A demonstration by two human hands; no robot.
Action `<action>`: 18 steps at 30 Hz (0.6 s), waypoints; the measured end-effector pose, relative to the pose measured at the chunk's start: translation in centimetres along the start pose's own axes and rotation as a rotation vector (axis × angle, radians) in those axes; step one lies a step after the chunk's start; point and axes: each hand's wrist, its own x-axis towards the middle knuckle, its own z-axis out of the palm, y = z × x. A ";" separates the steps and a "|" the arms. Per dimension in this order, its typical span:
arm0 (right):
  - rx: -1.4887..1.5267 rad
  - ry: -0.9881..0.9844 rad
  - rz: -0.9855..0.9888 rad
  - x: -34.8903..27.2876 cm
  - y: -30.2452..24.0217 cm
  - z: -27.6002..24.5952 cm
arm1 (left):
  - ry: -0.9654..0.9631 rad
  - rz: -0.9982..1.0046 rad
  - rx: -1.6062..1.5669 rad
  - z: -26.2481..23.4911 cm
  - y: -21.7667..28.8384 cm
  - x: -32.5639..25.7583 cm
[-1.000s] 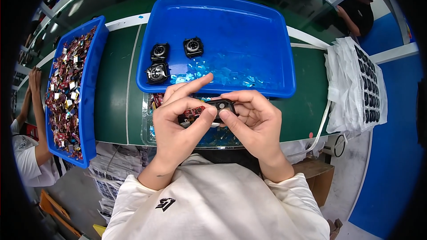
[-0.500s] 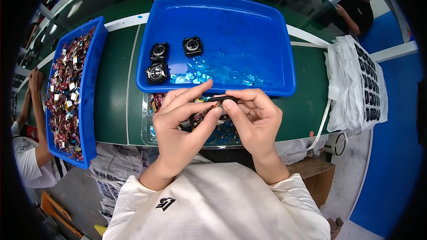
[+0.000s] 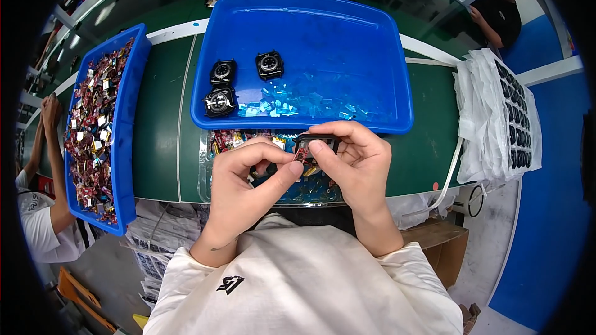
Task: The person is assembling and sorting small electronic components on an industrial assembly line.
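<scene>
Green counter runs across our workshop view, with a co-worker's hands at the far left. Just right of them, a narrow blue bin is heaped with small red, silver and yellow parts, so we judge that plenty of pieces have already been handled. Next comes a large blue tray holding 3 black watches: 2 of them side by side near its left wall, and 1 set apart from that pair. Whether those 3 are done or waiting, we cannot tell. Scraps of blue film lie loose nearby in the tray. Below it, a clear tray with more parts in it sits under our hands. Our left hand is pinched, thumb and forefinger together on a small red part. Beside it, our right hand is clamped on a black watch case, held up above the clear tray. That case seems open, and we judge work on it to be midway: the red part is at its left edge, and whether anything joins them is too small to tell. Far right, white packs with black pieces stand stacked.
</scene>
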 end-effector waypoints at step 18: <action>0.052 -0.113 -0.107 -0.4 0.5 -1.0 | 0.076 -0.087 -0.130 0.7 -0.7 0.0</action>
